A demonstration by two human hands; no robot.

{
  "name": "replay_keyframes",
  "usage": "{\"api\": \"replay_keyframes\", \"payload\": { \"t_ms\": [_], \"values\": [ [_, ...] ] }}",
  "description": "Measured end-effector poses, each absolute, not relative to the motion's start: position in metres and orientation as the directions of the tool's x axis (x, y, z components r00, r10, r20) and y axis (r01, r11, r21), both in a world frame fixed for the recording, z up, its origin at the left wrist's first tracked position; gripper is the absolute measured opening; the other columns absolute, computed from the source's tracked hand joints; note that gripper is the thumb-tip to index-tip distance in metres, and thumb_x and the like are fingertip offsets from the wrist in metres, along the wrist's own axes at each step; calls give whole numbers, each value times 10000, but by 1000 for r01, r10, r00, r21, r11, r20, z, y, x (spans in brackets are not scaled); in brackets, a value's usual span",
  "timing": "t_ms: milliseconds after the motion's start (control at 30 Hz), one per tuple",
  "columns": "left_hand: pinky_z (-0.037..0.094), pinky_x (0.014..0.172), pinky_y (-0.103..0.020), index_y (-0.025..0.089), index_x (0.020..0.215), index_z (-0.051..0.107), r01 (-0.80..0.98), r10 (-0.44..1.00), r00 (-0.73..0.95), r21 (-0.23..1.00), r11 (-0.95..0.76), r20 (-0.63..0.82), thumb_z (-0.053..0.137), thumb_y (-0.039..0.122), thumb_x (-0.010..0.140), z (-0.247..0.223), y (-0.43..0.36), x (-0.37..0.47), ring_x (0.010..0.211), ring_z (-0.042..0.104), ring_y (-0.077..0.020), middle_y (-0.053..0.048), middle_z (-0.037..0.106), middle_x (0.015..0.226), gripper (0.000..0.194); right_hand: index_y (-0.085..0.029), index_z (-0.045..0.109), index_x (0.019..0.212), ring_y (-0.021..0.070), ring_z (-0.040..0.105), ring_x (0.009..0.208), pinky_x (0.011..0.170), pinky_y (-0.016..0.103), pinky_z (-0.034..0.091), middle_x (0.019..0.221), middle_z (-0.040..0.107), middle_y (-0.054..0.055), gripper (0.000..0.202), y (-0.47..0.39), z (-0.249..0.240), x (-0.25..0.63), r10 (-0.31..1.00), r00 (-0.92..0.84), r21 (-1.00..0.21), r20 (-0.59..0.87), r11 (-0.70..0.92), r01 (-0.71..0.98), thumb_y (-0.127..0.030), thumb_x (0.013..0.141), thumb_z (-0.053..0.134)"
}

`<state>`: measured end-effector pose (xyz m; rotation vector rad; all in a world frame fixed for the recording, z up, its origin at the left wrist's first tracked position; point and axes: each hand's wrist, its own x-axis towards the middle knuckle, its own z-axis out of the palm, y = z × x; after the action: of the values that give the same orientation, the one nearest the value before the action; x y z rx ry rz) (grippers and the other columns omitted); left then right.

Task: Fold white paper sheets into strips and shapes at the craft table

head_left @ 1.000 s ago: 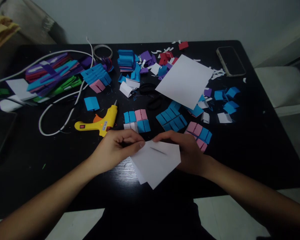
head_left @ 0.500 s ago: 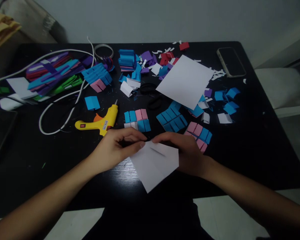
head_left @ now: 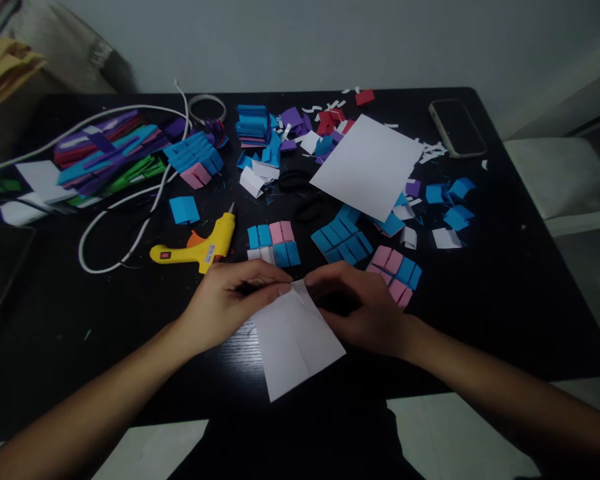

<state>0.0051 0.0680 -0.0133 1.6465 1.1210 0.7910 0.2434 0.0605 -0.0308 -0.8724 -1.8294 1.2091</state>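
Two hands on the job, one folded white paper (head_left: 297,347) between them, over the near edge of the desk (head_left: 505,287). Your left hand (head_left: 233,297) pinches its top left edge, thumb on top; your right hand (head_left: 367,310) is at its top right edge, fingers curled, can't tell if they grip.

Count on the desk: one large white sheet (head_left: 367,163), one yellow glue gun (head_left: 200,252), one phone (head_left: 459,127) at far right. Three tiled panels past your hands: pink-blue-white panel (head_left: 275,245), all-blue panel (head_left: 343,240), pink-and-blue panel (head_left: 395,275). One lone blue piece (head_left: 184,210) above the glue gun, three loose blue pieces (head_left: 459,217) at right. Paper strips and scraps at the back overlap too much to count.

Versus half a second ago: your paper has turned, lower corner swung left and down. Its right side covered part of your right hand; now your right thumb shows beside it. Glue gun and panels lie as before.
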Motion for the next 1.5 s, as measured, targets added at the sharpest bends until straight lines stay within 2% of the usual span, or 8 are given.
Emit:
{"api": "replay_keyframes", "payload": {
  "t_ms": [100,200,467,800,967,1133,1333,1500],
  "values": [
    [622,730,-207,202,965,795,321,933,359,935,-152,28,765,229,906,-14,67,5,810,756,-139,-10,811,920,72,-185,714,1087,184,774,985,855,290,654,1059,790,74,209,62,-31,243,801,-505,-880,320,449,154,-134,888,753],
    [616,764,-198,211,984,788,323,919,383,918,-229,94,751,207,920,-16,66,4,845,756,-130,-3,809,943,74,-199,723,1115,189,769,1038,912,329,651,1076,800,74,223,63,-32,243,767,-514,-832,384,528,168,-103,914,701],
    [607,756,-201,207,978,772,337,871,463,876,-344,163,752,189,919,-16,67,1,816,759,-130,-1,805,917,64,-210,749,1103,188,770,1030,906,342,654,1081,801,70,205,62,-37,244,786,-481,-828,389,527,192,-112,934,685],
    [588,727,-187,206,985,760,360,872,473,875,-325,129,726,201,939,-18,65,2,796,748,-119,5,797,901,57,-195,731,1047,193,760,959,809,333,653,1008,781,79,154,62,-34,242,782,-483,-822,393,534,197,-118,924,677],
    [594,771,-230,198,995,742,347,856,496,872,-347,144,707,194,947,-17,67,3,850,748,-143,-20,789,937,60,-215,727,1030,190,761,939,814,337,652,991,783,57,134,62,-35,243,793,-448,-816,412,541,206,-133,937,675],
    [603,828,-294,202,1077,740,303,780,601,852,-426,176,619,181,990,-15,69,4,945,739,-177,-72,772,1034,150,-221,740,1013,165,773,898,781,286,645,982,801,30,144,62,-33,244,847,-437,-891,304,414,184,-124,908,719],
    [597,816,-281,214,1098,747,301,752,633,838,-456,182,648,182,983,-13,70,0,948,724,-171,-68,750,1033,155,-230,776,974,145,790,821,740,252,654,925,815,0,117,61,-32,241,909,-417,-999,-15,1,40,-183,868,786],
    [586,849,-277,196,1048,734,274,741,647,850,-449,182,681,182,969,-15,71,0,976,713,-166,-67,733,1038,97,-209,779,970,142,785,802,725,241,647,905,811,14,127,62,-34,241,905,-422,-998,-60,-61,13,-230,850,816]
  ]
}}
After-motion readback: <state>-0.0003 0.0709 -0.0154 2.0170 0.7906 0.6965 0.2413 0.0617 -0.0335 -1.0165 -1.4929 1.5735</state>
